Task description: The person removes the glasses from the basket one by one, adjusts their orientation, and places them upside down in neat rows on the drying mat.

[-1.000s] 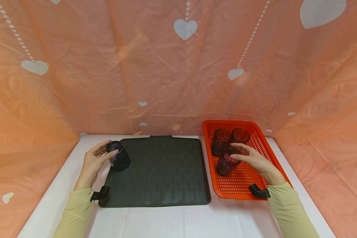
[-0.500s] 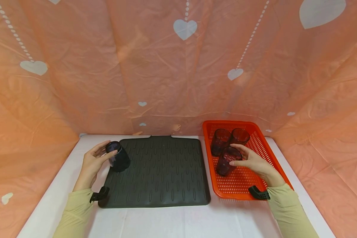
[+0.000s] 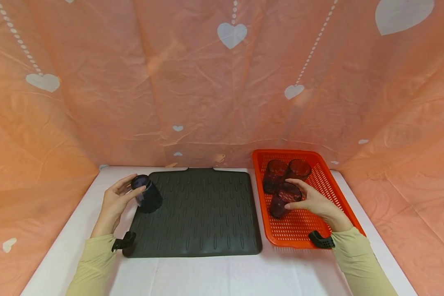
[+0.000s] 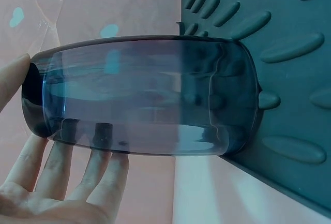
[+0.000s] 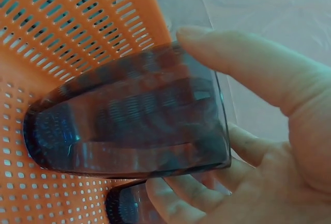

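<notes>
My left hand (image 3: 118, 199) pinches the upper end of a dark bluish drinking glass (image 3: 148, 195) between thumb and fingers. That glass stands upside down at the back left corner of a black ribbed drying mat (image 3: 207, 213); the left wrist view shows its lower end right at the mat's ribs. Inside an orange basket (image 3: 292, 240), my right hand (image 3: 318, 205) holds another drinking glass (image 3: 281, 203) near its rim, thumb on one side and fingers on the other. Its thick base (image 5: 49, 136) is down at the perforated basket floor in the right wrist view.
Two more dark glasses, a left one (image 3: 274, 174) and a right one (image 3: 299, 168), stand side by side at the back of the basket. Mat and basket lie on a white-covered table (image 3: 207, 275). An orange curtain (image 3: 200, 82) with hearts surrounds it.
My right thumb has shifted down from over the glass's rim to its near side. The left hand and its glass have stayed in place.
</notes>
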`<state>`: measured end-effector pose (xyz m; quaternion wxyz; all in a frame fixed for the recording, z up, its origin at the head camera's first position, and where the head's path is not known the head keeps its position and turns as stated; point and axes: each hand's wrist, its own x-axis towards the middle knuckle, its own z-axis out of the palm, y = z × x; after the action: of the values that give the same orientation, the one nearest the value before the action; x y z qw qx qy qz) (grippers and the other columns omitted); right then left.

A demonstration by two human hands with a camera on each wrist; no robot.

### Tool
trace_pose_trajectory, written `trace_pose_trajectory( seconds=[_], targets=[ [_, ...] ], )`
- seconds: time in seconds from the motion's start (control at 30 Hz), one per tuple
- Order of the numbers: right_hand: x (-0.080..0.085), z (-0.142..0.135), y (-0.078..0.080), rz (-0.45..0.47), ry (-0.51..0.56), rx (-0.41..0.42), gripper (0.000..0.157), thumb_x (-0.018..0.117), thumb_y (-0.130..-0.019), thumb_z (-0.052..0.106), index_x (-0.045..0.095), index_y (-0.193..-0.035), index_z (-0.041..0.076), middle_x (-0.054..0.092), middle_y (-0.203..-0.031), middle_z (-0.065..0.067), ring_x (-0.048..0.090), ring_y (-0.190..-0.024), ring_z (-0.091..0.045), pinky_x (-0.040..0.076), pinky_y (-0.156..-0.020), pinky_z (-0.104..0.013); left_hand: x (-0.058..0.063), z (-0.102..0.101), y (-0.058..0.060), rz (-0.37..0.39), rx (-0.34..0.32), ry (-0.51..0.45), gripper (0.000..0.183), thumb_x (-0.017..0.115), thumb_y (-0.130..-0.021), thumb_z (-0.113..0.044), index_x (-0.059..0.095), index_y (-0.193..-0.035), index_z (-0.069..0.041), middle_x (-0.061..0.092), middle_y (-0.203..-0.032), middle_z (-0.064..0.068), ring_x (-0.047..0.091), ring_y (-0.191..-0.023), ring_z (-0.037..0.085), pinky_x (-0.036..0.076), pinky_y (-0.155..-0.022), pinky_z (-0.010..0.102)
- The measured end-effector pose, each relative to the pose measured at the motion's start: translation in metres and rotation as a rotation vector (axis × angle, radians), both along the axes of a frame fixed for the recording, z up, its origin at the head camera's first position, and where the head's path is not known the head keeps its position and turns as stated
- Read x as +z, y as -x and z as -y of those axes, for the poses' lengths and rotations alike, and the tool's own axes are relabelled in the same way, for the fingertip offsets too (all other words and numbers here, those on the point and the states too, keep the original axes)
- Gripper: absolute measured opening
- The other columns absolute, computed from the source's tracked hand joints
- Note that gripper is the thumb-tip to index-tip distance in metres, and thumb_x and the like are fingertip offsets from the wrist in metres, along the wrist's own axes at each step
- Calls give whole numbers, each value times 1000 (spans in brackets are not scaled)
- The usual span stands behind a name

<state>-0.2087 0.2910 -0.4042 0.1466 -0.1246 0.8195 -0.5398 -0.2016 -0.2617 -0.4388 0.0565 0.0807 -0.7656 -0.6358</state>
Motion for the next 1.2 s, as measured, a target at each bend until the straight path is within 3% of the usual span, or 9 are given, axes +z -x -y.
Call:
trace_pose_trajectory(
  seconds=[0.13,0.4,0.63,0.73,0.87,1.07,1.2],
  targets=[
    [0,1,0,-18,-17,-2,80,79,-79,10,33,-144,3,35,-140,-29,35,-125,-42,45,-88,-27,0,1,0,0,-5,2,68,77,-81,-33,50,-141,-19,46,-141,2,41,-124,18,44,-88,14],
    [-1,2,1,-28,-29,-2,77,80,-78,10,36,-141,0,42,-133,-31,41,-120,-44,48,-84,-27,-2,3,-2,-19,-13,10,66,76,-83,-33,49,-141,-19,48,-140,1,43,-120,15,43,-83,11],
    [0,3,1,-65,-72,-2,76,81,-78,11,37,-138,-3,50,-126,-29,49,-113,-42,49,-82,-26,-1,2,-1,-3,8,1,68,77,-82,-32,49,-141,-16,49,-140,0,42,-122,16,39,-104,38],
    [1,3,1,-74,-84,-15,75,81,-77,11,39,-138,-2,52,-124,-28,51,-111,-40,50,-82,-27,0,3,-1,2,20,-3,67,78,-81,-32,51,-140,-17,50,-139,-2,42,-122,16,42,-101,29],
    [2,4,2,-83,-109,-38,75,83,-75,13,42,-136,-1,52,-124,-27,51,-110,-39,49,-84,-32,1,2,-1,2,42,-14,65,80,-79,-31,55,-137,-19,53,-136,-2,44,-119,15,46,-86,13],
    [3,4,2,-97,-142,-56,76,84,-74,15,42,-136,-2,50,-126,-28,50,-111,-38,47,-87,-39,0,-1,-2,-9,73,21,66,81,-78,-32,55,-137,-18,54,-136,0,47,-117,14,47,-89,18],
    [3,3,2,-94,-145,-64,77,84,-74,16,42,-136,-2,50,-125,-27,51,-108,-37,48,-85,-36,-1,-1,-2,-33,70,27,67,81,-78,-30,54,-137,-12,55,-133,1,49,-114,12,47,-83,13]
  ],
)
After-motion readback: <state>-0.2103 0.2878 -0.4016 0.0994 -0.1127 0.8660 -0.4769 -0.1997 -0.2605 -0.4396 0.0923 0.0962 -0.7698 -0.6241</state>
